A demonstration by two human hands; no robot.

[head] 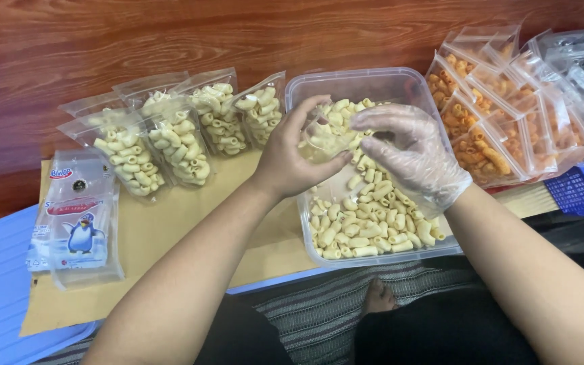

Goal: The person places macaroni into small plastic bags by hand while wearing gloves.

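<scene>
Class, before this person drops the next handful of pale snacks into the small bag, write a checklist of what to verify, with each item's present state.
1. Left hand grips the small clear bag: ok.
2. Bag sits above the clear tub, so spills fall back in: ok.
3. Right hand wears a glove: ok.
4. Bag mouth open wide enough: cannot tell.
5. Tub holds enough pale snacks: ok.
6. Filled bags stand apart from the orange snack bags: ok.
</scene>
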